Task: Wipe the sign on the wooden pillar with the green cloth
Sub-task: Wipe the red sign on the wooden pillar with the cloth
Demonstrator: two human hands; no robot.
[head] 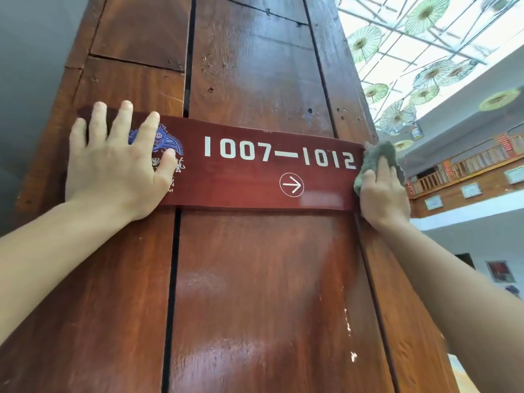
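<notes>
A: Which step is this?

B: The wiping itself, I'd judge. The right hand (382, 191) presses the green cloth (378, 157) against the right end of the sign (255, 165), just past the last digit of "1007—1012". The cloth is bunched under the palm and fingers (381, 168), which lie close together on top of it, holding it to the wood.

A: And the other hand?

B: The left hand (119, 163) lies flat on the sign's left end, fingers (122, 120) spread wide and holding nothing. It covers part of the blue emblem (167, 140) and seems to steady the board.

A: Where does the sign sit?

B: Fixed across the front of the wooden pillar (255, 279), above head height, since the camera looks up at it. Its long axis runs left to right, crossing the pillar's vertical planks, and the white arrow (291, 184) under the numbers points right.

A: What does the next move call for?

B: Probably a firm stroke leftward along that long axis, over the numbers and arrow. The emblem end stays covered until the left hand lifts, so that hand would need to shift for the cloth to reach it
</notes>
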